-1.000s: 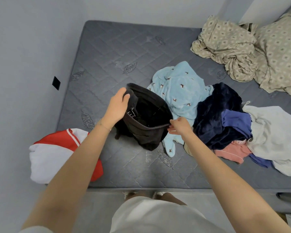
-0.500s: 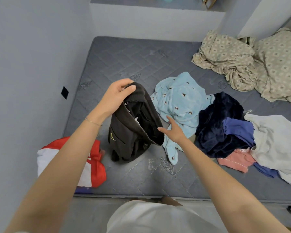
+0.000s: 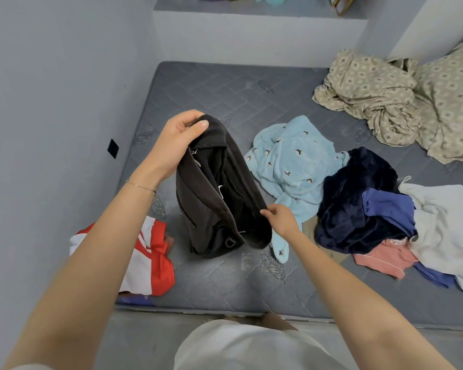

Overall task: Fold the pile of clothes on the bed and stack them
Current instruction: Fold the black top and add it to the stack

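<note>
At 6 o'clock, closest to us, sat the pale fabric of our own clothing [image 3: 238, 345], with both bare forearms reaching forward over the near edge of a grey quilted mattress [image 3: 211, 86]. Our left hand [image 3: 177, 145], a thin bracelet [image 3: 139, 185] at its wrist, gripped the top of a black garment [image 3: 217, 198], fingers and thumb curled around the thick hem. Our right hand [image 3: 281, 218] met the same hem lower down, at the garment's 4 o'clock. Its fingertips touched the cloth, but we could not tell whether they pinched it.

The black garment hung at the centre, lifted at the top, its lower folds resting on the mattress. It was dark, heavy and crumpled, gaping open to show a small white label inside.

At 8 o'clock lay a red and white garment [image 3: 150, 263]. At 2 o'clock lay a light blue garment [image 3: 289, 161] with small dark motifs. At 3 o'clock a pile held navy plush [image 3: 353, 198], a blue piece [image 3: 388, 206], a pink piece [image 3: 382, 259] and a white piece [image 3: 444, 222].

Farther off, at 1 o'clock, lay rumpled beige patterned bedding [image 3: 372, 94].
</note>
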{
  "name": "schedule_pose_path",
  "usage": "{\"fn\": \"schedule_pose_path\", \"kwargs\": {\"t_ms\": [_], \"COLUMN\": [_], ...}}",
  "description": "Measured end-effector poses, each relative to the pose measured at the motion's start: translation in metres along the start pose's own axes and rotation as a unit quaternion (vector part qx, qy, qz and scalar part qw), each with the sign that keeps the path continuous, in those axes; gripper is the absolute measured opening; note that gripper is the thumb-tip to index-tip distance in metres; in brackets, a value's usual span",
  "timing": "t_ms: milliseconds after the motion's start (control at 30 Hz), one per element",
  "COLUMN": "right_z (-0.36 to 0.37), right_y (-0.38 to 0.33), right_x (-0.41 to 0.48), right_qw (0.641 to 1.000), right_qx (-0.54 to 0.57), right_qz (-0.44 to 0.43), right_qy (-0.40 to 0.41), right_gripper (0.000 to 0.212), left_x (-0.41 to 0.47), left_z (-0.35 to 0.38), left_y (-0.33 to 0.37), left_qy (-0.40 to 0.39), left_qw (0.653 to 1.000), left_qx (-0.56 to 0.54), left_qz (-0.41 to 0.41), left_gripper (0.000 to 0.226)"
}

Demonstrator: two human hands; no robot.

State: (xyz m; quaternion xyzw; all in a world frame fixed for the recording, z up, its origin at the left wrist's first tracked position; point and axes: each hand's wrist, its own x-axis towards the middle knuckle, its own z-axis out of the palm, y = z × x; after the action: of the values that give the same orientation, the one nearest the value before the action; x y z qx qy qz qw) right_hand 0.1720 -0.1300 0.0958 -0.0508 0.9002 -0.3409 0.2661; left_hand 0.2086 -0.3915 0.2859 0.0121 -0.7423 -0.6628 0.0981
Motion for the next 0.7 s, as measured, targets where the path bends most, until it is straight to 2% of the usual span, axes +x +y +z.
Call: {"fn": "schedule_pose_path", "kwargs": {"t_ms": [67, 167, 300, 500, 600, 700], "right_z": [-0.017, -0.058, -0.102, -0.146, -0.160, -0.165], "right_y": [-0.007, -0.026, -0.057, -0.075, -0.074, -0.077], "right_x": [0.003, 0.009, 0.019, 0.016, 0.016, 0.017], "right_qw": [0.997, 0.978, 0.963, 0.915, 0.909, 0.906], "right_qx": [0.027, 0.134, 0.167, 0.202, 0.195, 0.200], "right_qz": [0.005, 0.011, -0.045, -0.076, -0.079, -0.089], "right_qy": [0.070, 0.161, 0.209, 0.341, 0.359, 0.363], "right_gripper": [0.041, 0.040, 0.045, 0.045, 0.044, 0.045], "left_x": [0.005, 0.013, 0.027, 0.039, 0.038, 0.040], "left_z": [-0.004, -0.014, -0.022, -0.045, -0.045, -0.040], "left_y": [-0.005, -0.018, -0.025, -0.035, -0.038, -0.040], "left_qy": [0.058, 0.148, 0.212, 0.239, 0.238, 0.244], "left_qw": [0.997, 0.984, 0.971, 0.951, 0.947, 0.951], "left_qx": [0.041, 0.097, 0.111, 0.194, 0.216, 0.189], "left_qz": [-0.011, -0.030, -0.026, -0.014, -0.009, 0.002], "left_gripper": [0.021, 0.017, 0.019, 0.012, 0.013, 0.012]}}
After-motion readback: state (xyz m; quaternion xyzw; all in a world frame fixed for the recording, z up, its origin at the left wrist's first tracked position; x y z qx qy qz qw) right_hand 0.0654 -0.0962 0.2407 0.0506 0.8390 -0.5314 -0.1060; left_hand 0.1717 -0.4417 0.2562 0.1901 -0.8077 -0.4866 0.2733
